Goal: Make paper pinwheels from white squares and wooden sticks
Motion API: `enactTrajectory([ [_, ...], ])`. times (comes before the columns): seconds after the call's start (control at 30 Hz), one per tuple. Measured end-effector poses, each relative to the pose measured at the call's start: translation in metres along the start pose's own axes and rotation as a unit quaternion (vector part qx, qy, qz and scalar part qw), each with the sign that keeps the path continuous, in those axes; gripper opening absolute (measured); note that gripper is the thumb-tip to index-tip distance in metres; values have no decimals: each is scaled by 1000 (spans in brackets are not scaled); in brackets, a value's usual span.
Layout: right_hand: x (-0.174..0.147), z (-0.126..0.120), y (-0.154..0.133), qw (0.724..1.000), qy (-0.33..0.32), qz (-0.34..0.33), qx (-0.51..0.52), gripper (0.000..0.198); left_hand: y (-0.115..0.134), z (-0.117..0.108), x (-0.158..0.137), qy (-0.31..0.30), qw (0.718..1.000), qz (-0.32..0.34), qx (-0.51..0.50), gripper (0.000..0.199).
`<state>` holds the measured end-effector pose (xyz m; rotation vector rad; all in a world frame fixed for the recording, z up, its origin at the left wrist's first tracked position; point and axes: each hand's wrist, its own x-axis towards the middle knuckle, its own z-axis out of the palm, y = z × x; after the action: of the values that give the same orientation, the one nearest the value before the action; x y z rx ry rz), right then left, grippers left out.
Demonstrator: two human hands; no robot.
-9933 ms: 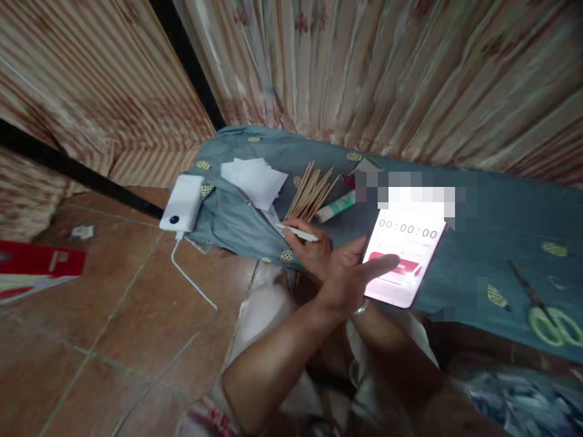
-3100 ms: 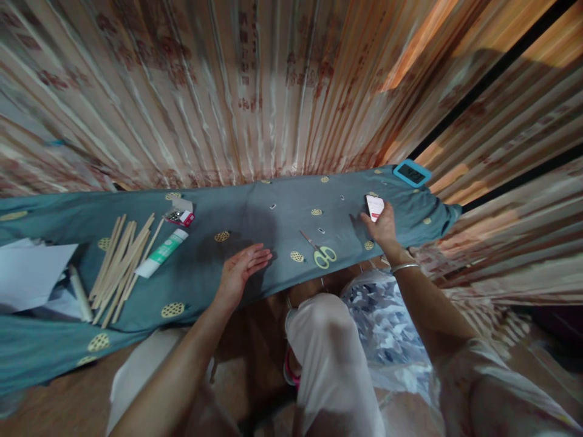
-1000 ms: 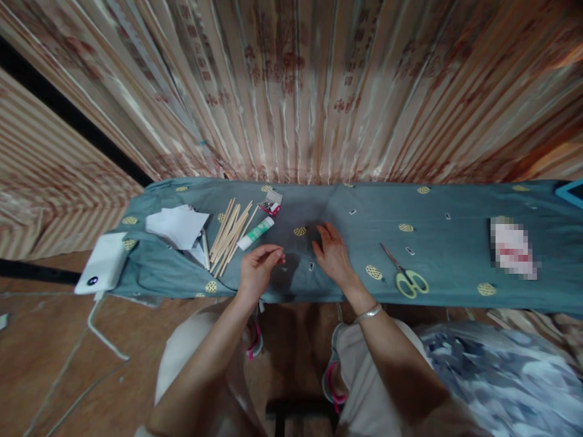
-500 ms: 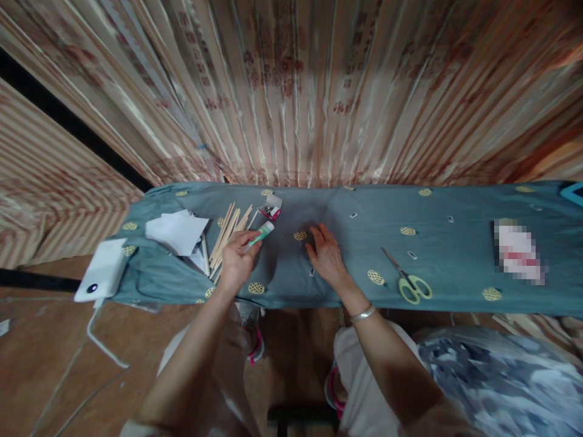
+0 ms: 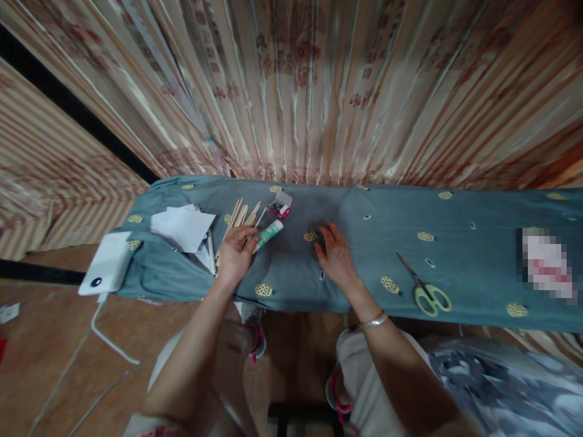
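Note:
A green-and-white glue stick [image 5: 269,234] lies slanted on the cloth. My left hand [image 5: 235,250] is just left of it, fingers parted and curved over the wooden sticks [image 5: 239,213]; whether a fingertip touches a stick is hard to make out. Palm down, my right hand [image 5: 336,258] rests on the cloth beside a printed pineapple, fingers spread and holding nothing. Beyond the glue stick stands a small open red-and-white box [image 5: 279,206] of small dark metal pieces. Scissors [image 5: 427,292] with pale green handles lie right of my right hand.
White paper sheets [image 5: 183,227] and a pale rod [image 5: 212,254] lie left of the sticks. A white device [image 5: 105,264] with a cable sits at the table's left end. A blurred-out item [image 5: 549,264] lies far right. A curtain [image 5: 310,121] hangs behind the blue-green tablecloth [image 5: 291,285].
My left hand has let go of the glue stick and shifted left over the wooden sticks. My right hand has hardly moved. The whole view has shifted slightly.

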<state>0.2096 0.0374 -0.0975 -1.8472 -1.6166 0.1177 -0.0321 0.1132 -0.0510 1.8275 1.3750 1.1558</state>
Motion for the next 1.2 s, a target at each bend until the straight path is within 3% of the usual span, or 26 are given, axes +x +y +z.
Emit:
enactTrajectory([
  [0.27,1,2,-1,1000,4,1,-11,42,-27,-55,24,119,972,-12,202,30],
  [0.4,2,3,-2,1000,7,-3,-5,42,-46,-73,28,142,959,-42,242,37],
  [0.8,2,0,-2,1000,-7,3,6,43,-53,-81,30,103,955,-79,267,34],
  [0.97,2,0,-2,1000,-11,8,2,44,-52,-83,29,109,959,-56,254,27],
  [1.2,1,1,-1,1000,-8,6,4,43,-49,-86,28,149,954,-111,236,22],
])
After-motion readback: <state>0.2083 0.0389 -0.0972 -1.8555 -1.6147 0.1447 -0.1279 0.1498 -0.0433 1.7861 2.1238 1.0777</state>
